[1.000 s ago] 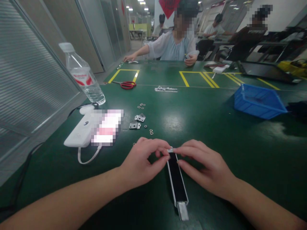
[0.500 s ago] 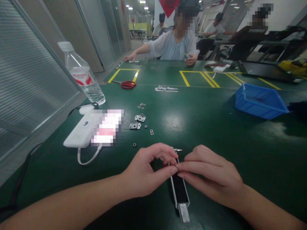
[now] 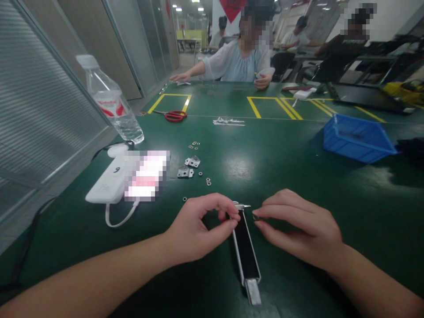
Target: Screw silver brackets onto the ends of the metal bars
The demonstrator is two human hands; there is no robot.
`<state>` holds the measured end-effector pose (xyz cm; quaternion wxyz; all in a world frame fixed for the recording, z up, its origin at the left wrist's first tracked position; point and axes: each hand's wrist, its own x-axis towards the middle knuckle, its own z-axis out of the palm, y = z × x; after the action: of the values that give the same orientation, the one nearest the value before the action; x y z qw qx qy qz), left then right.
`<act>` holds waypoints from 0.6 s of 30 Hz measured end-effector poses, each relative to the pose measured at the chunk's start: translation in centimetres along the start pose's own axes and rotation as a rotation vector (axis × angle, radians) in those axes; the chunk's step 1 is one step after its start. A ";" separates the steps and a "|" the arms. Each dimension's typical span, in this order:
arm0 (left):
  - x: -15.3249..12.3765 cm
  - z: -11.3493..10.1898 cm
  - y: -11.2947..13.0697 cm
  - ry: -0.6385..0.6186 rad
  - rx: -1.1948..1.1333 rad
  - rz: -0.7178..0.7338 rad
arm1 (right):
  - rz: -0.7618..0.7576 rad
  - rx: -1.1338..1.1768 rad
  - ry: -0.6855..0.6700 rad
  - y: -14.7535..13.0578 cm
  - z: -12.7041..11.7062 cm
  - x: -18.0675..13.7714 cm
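Note:
A long silver-framed bar with a black face (image 3: pixel 247 251) lies on the green table, a flat metal tab at its near end and a small crosspiece at its far end. Over its upper left edge is my left hand (image 3: pixel 205 229), thumb and fingers pinched together; whatever they may hold is hidden. Just right of the bar, my right hand (image 3: pixel 298 225) grips a small metal ring (image 3: pixel 255 217) between thumb and fingertips. Beyond my left hand lie metal brackets (image 3: pixel 188 168), with small rings (image 3: pixel 208 181) and nuts (image 3: pixel 194 145) scattered around them.
To the left are a water bottle (image 3: pixel 114 106), a white power bank (image 3: pixel 107 181) and a cabled phone (image 3: pixel 147 174). Red-handled scissors (image 3: pixel 175 116) and thin metal pieces (image 3: pixel 228 121) lie farther back. A blue bin (image 3: pixel 359 139) is at right. Across the table sits a person (image 3: pixel 240 62).
My hands have moved apart: the right one has drawn away to the right with the small ring, while the left has shifted slightly up and left. The bar stays on the table.

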<state>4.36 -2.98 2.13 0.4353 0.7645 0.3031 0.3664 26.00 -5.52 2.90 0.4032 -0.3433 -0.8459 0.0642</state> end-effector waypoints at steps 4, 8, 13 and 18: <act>0.3 -0.7 -0.8 0.050 0.257 0.096 | 0.061 -0.081 -0.031 1.4 -0.3 -0.5; 0.6 -1.4 -1.5 0.039 0.479 0.126 | 0.086 -0.095 -0.109 2.6 -0.2 -0.8; 0.7 -1.8 -1.7 -0.022 0.611 0.067 | 0.120 -0.068 -0.207 3.3 0.0 -1.0; 0.7 -1.8 -1.9 -0.085 0.652 0.023 | 0.131 -0.064 -0.230 3.5 0.4 -1.2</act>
<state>2.95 -0.81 1.24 0.1759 0.8815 0.3773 0.2227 28.13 -3.58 0.51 0.2872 -0.4009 -0.8639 0.1025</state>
